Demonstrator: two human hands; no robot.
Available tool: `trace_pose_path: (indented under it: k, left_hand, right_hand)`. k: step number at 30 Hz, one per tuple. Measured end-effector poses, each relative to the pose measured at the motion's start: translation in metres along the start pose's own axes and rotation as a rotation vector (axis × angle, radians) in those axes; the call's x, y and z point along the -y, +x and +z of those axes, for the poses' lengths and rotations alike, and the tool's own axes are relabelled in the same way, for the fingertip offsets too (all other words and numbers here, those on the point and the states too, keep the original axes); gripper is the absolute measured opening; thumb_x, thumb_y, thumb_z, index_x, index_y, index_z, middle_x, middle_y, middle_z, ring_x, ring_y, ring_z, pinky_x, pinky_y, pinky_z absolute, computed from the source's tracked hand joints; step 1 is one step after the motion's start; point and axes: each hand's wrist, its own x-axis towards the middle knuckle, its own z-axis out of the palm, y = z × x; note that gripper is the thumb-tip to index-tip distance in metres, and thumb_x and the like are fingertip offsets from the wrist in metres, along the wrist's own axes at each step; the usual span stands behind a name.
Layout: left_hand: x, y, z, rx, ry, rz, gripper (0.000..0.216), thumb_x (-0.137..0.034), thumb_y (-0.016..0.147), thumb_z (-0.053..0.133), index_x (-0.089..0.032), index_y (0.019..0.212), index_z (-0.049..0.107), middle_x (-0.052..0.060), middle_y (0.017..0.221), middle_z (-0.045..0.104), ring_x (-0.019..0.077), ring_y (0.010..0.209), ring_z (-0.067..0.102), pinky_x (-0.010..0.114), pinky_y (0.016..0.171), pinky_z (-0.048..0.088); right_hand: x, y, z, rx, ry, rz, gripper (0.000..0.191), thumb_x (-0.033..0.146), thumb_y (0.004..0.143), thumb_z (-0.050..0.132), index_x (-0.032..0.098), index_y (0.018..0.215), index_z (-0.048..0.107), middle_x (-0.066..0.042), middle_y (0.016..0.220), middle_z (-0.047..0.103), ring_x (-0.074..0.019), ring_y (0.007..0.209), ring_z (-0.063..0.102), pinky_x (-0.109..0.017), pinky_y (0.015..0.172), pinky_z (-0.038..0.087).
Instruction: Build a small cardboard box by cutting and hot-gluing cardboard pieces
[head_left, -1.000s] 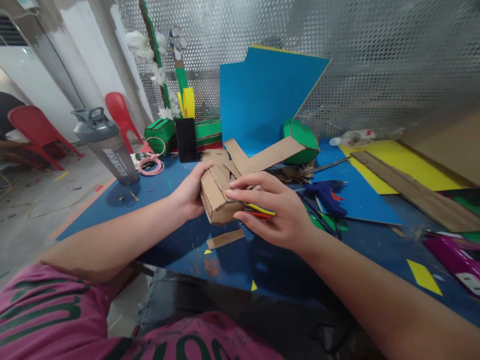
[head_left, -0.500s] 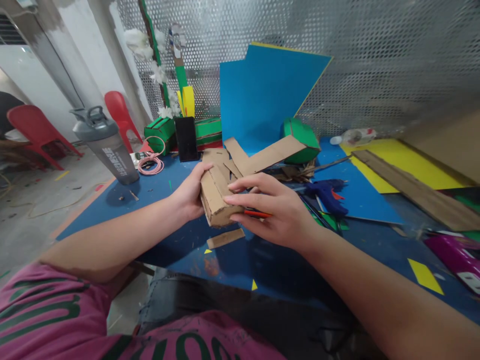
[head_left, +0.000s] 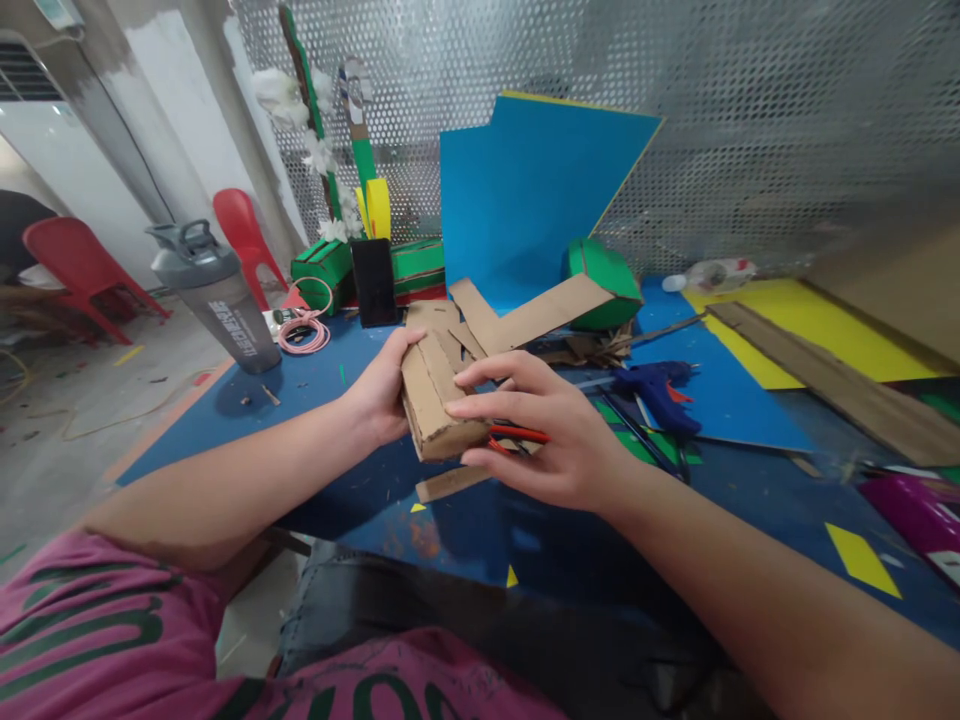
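Note:
My left hand (head_left: 384, 392) is wrapped round the left side of a small brown cardboard box (head_left: 431, 385), thumb on top. The box has rough cut edges and is held tilted above the table. At its near right edge, my right hand (head_left: 551, 425) has its index and middle fingertips on the top face and its thumb low by the end. Red handles (head_left: 519, 434) show beneath the right palm; the rest of that tool is hidden. A short cardboard strip (head_left: 450, 484) lies below the box. Behind it, a long cardboard strip (head_left: 551, 312) slants up to the right.
A blue glue gun (head_left: 660, 395) lies right of my right hand. Blue boards (head_left: 540, 190) stand against the perforated metal screen. A grey shaker bottle (head_left: 221, 300), coiled pink cable (head_left: 304, 330) and black phone (head_left: 373, 282) are at the left. Green box shapes (head_left: 604, 283) stand behind.
My view has shifted slightly. My right hand and the box have moved a little, and more of the red handles now shows. Both hands keep their hold on the box.

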Motion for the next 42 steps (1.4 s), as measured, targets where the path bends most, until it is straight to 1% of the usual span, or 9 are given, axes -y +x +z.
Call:
trace_pose_path:
  k: [4, 7, 12, 14, 17, 25, 33, 38, 42]
  left_hand:
    - [0.001, -0.001, 0.003, -0.016, 0.073, 0.168, 0.043, -0.048, 0.092, 0.066, -0.015, 0.118, 0.076, 0.010, 0.087, 0.083, 0.0292, 0.088, 0.079, 0.042, 0.090, 0.066]
    - [0.003, -0.003, 0.006, -0.024, 0.118, 0.327, 0.036, -0.044, 0.089, 0.070, -0.017, 0.113, 0.075, 0.008, 0.090, 0.083, 0.0296, 0.094, 0.081, 0.043, 0.095, 0.066]
    - [0.003, -0.009, 0.009, 0.016, 0.171, 0.484, 0.038, -0.045, 0.082, 0.078, -0.020, 0.111, 0.071, 0.007, 0.097, 0.083, 0.0307, 0.099, 0.082, 0.044, 0.095, 0.067]
    - [0.002, -0.009, 0.008, 0.007, 0.174, 0.522, 0.043, -0.045, 0.080, 0.082, -0.021, 0.114, 0.069, 0.006, 0.100, 0.083, 0.0304, 0.101, 0.081, 0.043, 0.096, 0.066]
    - [0.001, -0.007, 0.005, -0.011, 0.178, 0.571, 0.048, -0.041, 0.077, 0.087, -0.022, 0.117, 0.067, 0.005, 0.102, 0.083, 0.0276, 0.101, 0.080, 0.039, 0.096, 0.064]
    - [0.003, -0.002, 0.003, 0.003, 0.198, 0.452, 0.045, -0.045, 0.081, 0.083, -0.021, 0.117, 0.071, 0.008, 0.098, 0.083, 0.0318, 0.097, 0.080, 0.045, 0.091, 0.064]
    - [0.001, -0.012, 0.003, -0.038, 0.297, 0.598, 0.053, -0.043, 0.077, 0.090, -0.024, 0.123, 0.070, 0.007, 0.118, 0.081, 0.0301, 0.110, 0.076, 0.039, 0.090, 0.063]
    - [-0.002, -0.033, 0.008, 0.074, 0.400, 0.704, 0.060, -0.035, 0.068, 0.102, -0.026, 0.120, 0.074, 0.006, 0.131, 0.079, 0.0317, 0.137, 0.068, 0.036, 0.111, 0.057]
    - [-0.001, -0.047, 0.011, 0.167, 0.453, 0.763, 0.066, -0.028, 0.061, 0.105, -0.026, 0.119, 0.076, 0.009, 0.134, 0.079, 0.0362, 0.143, 0.066, 0.041, 0.120, 0.053]
  right_hand:
    - [0.002, 0.001, 0.000, -0.012, 0.132, 0.173, 0.015, 0.037, 0.106, 0.074, 0.029, 0.104, 0.086, -0.011, 0.129, 0.073, -0.0262, 0.120, 0.076, -0.046, 0.105, 0.064]
    - [-0.001, 0.000, 0.006, -0.091, 0.179, 0.311, 0.015, 0.039, 0.096, 0.085, 0.027, 0.089, 0.081, -0.009, 0.125, 0.071, -0.0275, 0.123, 0.074, -0.050, 0.113, 0.060]
    - [-0.007, -0.006, 0.016, -0.096, 0.496, 0.620, 0.061, 0.054, 0.076, 0.099, 0.030, 0.117, 0.061, -0.010, 0.135, 0.066, -0.0272, 0.119, 0.074, -0.041, 0.087, 0.069]
    - [-0.007, -0.006, 0.017, -0.038, 0.607, 0.723, 0.080, 0.056, 0.070, 0.103, 0.032, 0.129, 0.053, -0.011, 0.142, 0.063, -0.0260, 0.117, 0.075, -0.041, 0.088, 0.070]
    - [-0.007, -0.006, 0.017, 0.022, 0.673, 0.786, 0.090, 0.055, 0.067, 0.105, 0.032, 0.135, 0.051, -0.013, 0.149, 0.059, -0.0243, 0.114, 0.077, -0.045, 0.097, 0.070]
    - [-0.011, -0.007, 0.015, 0.062, 0.645, 0.829, 0.088, 0.058, 0.070, 0.103, 0.030, 0.138, 0.055, -0.012, 0.134, 0.072, -0.0253, 0.108, 0.080, -0.047, 0.098, 0.070]
    - [-0.010, -0.009, 0.019, 0.017, 0.569, 0.772, 0.082, 0.049, 0.072, 0.103, 0.029, 0.136, 0.055, -0.013, 0.135, 0.072, -0.0278, 0.114, 0.081, -0.046, 0.095, 0.072]
    - [-0.012, -0.007, 0.021, 0.049, 0.452, 0.674, 0.070, 0.041, 0.082, 0.096, 0.028, 0.138, 0.057, -0.017, 0.141, 0.074, -0.0305, 0.112, 0.084, -0.045, 0.087, 0.074]
    - [-0.019, -0.004, 0.023, -0.009, 0.265, 0.481, 0.059, 0.035, 0.083, 0.092, 0.026, 0.133, 0.062, -0.014, 0.132, 0.079, -0.0332, 0.118, 0.082, -0.051, 0.099, 0.070]
